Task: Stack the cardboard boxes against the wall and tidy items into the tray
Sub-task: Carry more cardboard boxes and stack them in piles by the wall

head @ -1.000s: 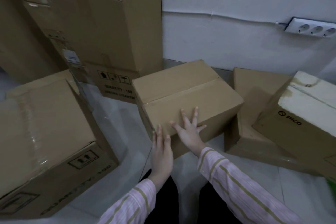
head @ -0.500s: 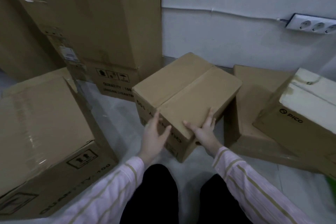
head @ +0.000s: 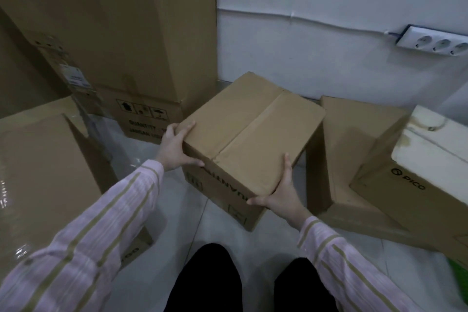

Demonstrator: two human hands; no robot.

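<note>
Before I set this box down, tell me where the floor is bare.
Bare floor lies between the open box on the left and the closed box in your left hand and right hand, running back to the tall stack. The right side is crowded: a flat carton and the Pico box fill it.

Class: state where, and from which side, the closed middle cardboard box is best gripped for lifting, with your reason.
Probably its two near corners, from the person's side: left hand at one, right hand at the other. The box is wide, closed, shows no handles, and those corners stand clear.
</note>
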